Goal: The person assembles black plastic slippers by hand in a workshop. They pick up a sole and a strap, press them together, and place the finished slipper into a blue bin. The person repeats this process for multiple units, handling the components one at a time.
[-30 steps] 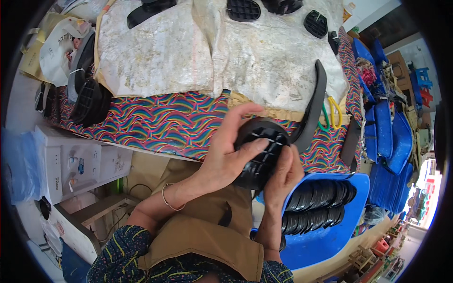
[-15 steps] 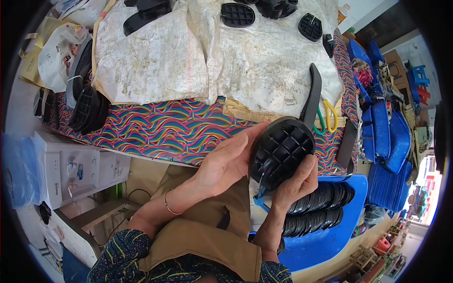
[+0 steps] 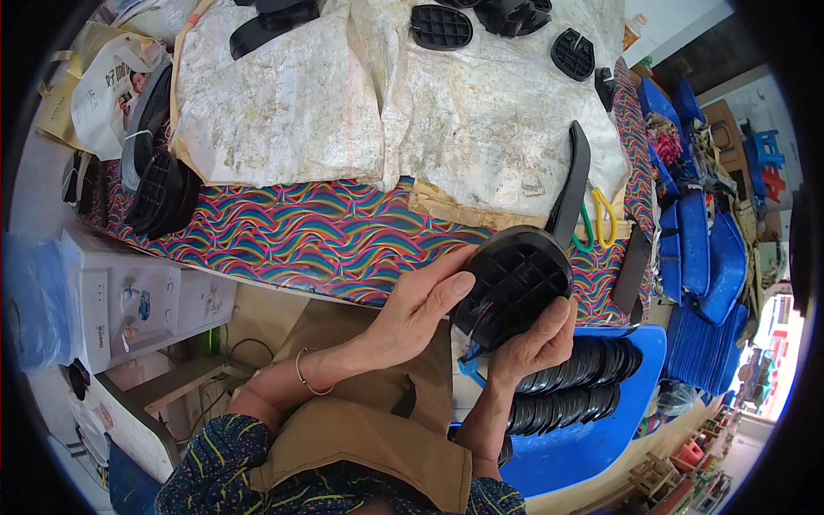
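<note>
Head view: you hold the black, oval, rubber-like piece with a gridded face (image 3: 519,283) between both hands; your left hand (image 3: 410,316) grips its left edge, and your right hand (image 3: 530,345) clasps its lower right edge, thumb in front.

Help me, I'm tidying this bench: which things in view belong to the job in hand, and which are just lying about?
Likely in use:
black gridded piece, held between left hand and right hand
similar gridded piece on white sheet

Probably just lying about:
white bag
white box
bluish plastic
</note>
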A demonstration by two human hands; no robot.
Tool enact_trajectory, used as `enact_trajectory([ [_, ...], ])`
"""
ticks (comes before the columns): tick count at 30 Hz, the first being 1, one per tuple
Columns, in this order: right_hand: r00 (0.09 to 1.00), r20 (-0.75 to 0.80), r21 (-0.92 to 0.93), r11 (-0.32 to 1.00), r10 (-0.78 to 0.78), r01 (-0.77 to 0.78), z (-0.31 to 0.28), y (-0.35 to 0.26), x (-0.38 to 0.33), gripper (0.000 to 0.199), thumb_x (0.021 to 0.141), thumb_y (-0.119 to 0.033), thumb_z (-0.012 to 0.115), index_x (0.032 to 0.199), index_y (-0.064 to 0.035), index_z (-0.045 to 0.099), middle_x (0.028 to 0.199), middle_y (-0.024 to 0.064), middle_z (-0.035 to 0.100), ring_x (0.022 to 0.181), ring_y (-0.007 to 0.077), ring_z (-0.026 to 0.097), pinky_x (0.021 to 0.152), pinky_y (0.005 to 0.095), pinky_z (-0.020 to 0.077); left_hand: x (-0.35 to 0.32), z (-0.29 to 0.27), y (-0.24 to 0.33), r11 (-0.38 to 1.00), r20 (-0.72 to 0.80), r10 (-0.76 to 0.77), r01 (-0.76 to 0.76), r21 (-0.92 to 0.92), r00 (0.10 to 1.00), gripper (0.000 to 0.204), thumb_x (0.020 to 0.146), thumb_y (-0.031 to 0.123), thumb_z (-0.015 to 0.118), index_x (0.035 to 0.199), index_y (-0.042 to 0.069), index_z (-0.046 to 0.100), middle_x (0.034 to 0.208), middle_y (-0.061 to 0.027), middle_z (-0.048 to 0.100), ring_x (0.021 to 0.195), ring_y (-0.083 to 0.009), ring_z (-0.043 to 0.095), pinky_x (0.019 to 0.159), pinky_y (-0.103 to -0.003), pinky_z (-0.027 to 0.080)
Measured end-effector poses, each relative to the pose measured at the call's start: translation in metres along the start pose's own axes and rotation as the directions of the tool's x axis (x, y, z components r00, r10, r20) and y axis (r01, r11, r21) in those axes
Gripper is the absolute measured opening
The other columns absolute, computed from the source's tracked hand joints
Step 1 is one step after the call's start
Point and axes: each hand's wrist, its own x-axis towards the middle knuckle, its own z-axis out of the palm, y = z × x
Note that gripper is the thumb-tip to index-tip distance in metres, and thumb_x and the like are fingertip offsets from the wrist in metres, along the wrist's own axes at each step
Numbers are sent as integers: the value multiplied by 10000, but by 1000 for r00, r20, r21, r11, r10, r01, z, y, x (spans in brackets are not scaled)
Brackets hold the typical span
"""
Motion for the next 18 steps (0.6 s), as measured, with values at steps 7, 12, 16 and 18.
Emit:
enact_trajectory([
  [7, 999, 23, 11, 999, 44, -45, 4, 1, -9, 435, 1063, -286, 403, 1140, 63, 651, 982, 138, 726, 858, 189, 687, 788, 303, 531, 2, 8, -21, 890, -163, 352, -277, 361, 922, 379, 1018, 217, 532, 1279, -59, 527, 824, -192, 645, 700, -236, 660, 614, -352, 490],
  [12, 998, -32, 168, 984, 59, -53, 11, 6, -8, 406, 1072, -308, 435, 850, -6, 589, 753, -21, 559, 681, 43, 466, 597, 212, 383, 7, -15, 23, 952, -14, -14, 17, 305, 1000, 374, 1042, 204, 445, 1320, -29, 535, 1052, -157, 704, 914, -213, 675, 777, -318, 507],
  [16, 999, 4, 120, 992, 45, -45, 7, 8, -18, 425, 1069, -331, 434, 872, 2, 608, 775, -14, 584, 701, 41, 493, 613, 211, 401, 19, -6, 19, 975, -48, 98, -86, 206, 994, 345, 1024, 259, 519, 1173, -46, 579, 708, -133, 584, 591, -231, 593, 559, -349, 455],
  [18, 998, 12, 132, 989, 69, -70, 6, 9, -20, 426, 1068, -333, 436, 894, 8, 623, 785, -10, 598, 712, 41, 507, 622, 212, 410, 19, 1, 2, 838, -86, 364, -286, 464, 927, 267, 1008, 207, 536, 1110, -35, 581, 696, -148, 588, 597, -285, 611, 548, -380, 452],
])
